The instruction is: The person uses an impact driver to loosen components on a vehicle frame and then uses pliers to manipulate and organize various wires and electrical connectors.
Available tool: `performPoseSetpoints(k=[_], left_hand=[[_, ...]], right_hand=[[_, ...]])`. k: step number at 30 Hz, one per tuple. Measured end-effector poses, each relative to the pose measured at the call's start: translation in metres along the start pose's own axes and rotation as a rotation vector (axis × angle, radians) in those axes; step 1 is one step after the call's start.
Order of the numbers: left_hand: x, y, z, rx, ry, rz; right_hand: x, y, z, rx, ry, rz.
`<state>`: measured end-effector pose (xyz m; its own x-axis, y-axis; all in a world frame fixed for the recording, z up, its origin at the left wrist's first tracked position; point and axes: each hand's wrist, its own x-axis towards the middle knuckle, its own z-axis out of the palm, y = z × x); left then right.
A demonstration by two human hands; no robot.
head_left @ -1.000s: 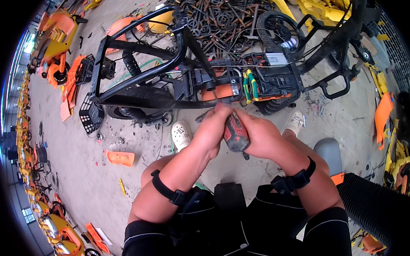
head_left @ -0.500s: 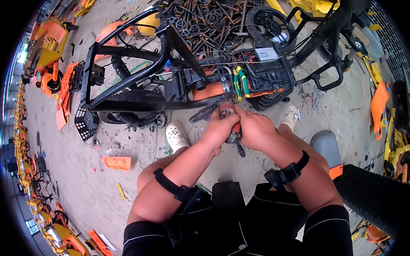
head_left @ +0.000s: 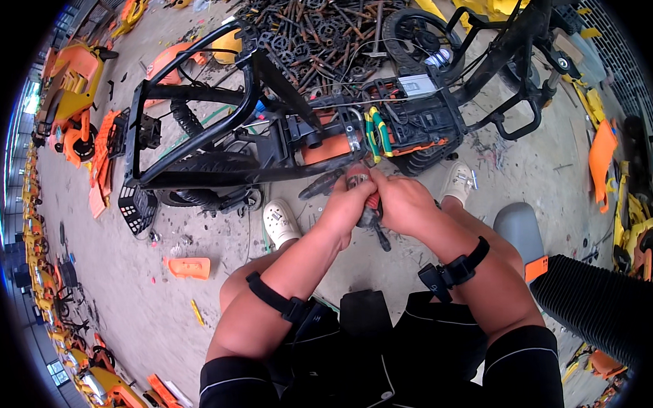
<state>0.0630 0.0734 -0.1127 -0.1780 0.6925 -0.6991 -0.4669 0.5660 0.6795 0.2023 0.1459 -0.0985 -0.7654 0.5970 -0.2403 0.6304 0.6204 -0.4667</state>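
Both hands are together at a red-and-black power tool (head_left: 358,175), just on my side of a black scooter frame (head_left: 225,177). My left hand (head_left: 346,207) is closed round the tool from the left. Pressed against its other side, my right hand (head_left: 404,203) is closed too, its fingertips partly hidden. The tool's dark lower end (head_left: 382,238) sticks out below between my wrists. Its far end is close to the frame's near rail; I cannot tell whether they touch. Pliers with green-and-yellow handles (head_left: 379,134) lie on the frame just beyond my hands.
A dark tool-like object (head_left: 320,184) lies left of my hands. Rusty crank parts (head_left: 328,31) are heaped behind the frame. An orange plastic piece (head_left: 189,268) lies on the floor at left. A grey seat (head_left: 518,230) and a black ribbed hose-like thing (head_left: 581,296) are at right.
The view has shifted slightly, so the frame and pliers appear a little further left. Both hands keep their hold on the power tool, with hardly any movement.
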Motion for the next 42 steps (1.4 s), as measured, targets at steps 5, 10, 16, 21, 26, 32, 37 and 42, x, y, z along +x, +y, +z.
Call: performPoseSetpoints(k=[5, 10, 16, 21, 26, 32, 37, 42], left_hand=[[-0.003, 0.004, 0.003, 0.019, 0.015, 0.007], [0.007, 0.007, 0.0, 0.058, 0.037, -0.005], [0.015, 0.008, 0.0, 0.215, 0.081, 0.021], [0.015, 0.013, -0.001, 0.238, 0.062, 0.023], [0.009, 0.024, 0.003, 0.231, 0.07, 0.014], [0.009, 0.037, 0.005, 0.257, 0.041, -0.031], [0.011, 0.052, 0.009, 0.261, 0.021, -0.059], [0.012, 0.071, 0.012, 0.19, -0.067, -0.058]], right_hand=[[-0.001, -0.005, -0.009, -0.002, -0.033, 0.019], [0.003, -0.008, -0.011, 0.053, -0.029, 0.028], [0.006, -0.006, -0.015, 0.054, -0.019, 0.021], [0.008, -0.008, -0.02, 0.058, -0.046, 0.034], [0.011, -0.007, -0.023, 0.066, -0.061, 0.037], [0.017, -0.003, -0.031, 0.039, -0.104, 0.025], [0.026, -0.003, -0.047, 0.013, -0.144, 0.04], [0.034, -0.001, -0.06, 0.047, -0.171, 0.067]])
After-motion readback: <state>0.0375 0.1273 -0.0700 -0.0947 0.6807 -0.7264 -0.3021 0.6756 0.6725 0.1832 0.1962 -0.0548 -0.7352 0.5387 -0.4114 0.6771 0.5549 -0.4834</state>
